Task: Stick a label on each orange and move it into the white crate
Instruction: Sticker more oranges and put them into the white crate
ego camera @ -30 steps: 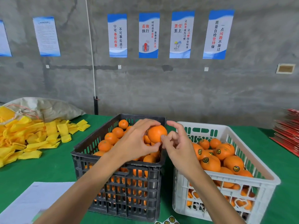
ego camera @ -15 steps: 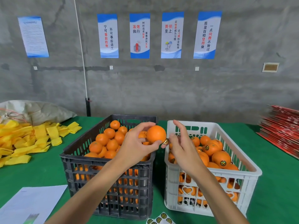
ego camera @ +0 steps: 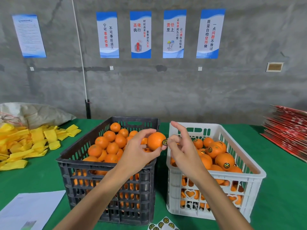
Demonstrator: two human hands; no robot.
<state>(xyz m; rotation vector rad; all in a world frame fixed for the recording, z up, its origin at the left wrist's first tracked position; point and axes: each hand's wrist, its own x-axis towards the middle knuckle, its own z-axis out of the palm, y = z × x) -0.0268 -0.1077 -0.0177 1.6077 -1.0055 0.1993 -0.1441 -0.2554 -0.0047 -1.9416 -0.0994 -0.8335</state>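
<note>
My left hand [ego camera: 139, 151] grips an orange [ego camera: 155, 141] above the right rim of the black crate [ego camera: 106, 170], which is full of unlabelled oranges. A round black-and-gold label [ego camera: 164, 142] sits on the orange's right side. My right hand [ego camera: 182, 146] is just right of it, fingertips touching or nearly touching the label, index finger raised. The white crate [ego camera: 216, 176] on the right holds several labelled oranges. A sheet of labels [ego camera: 162, 224] lies at the bottom edge between the crates.
Yellow foam sleeves [ego camera: 25, 143] are heaped at the left beside a grey sack [ego camera: 38, 112]. A stack of red flat cartons [ego camera: 289, 130] lies at the right. A white paper [ego camera: 29, 211] rests on the green table at the lower left.
The orange rose out of the black crate and shifted right. The label went from my right fingertips onto the orange's side, and my right fingers have opened out.
</note>
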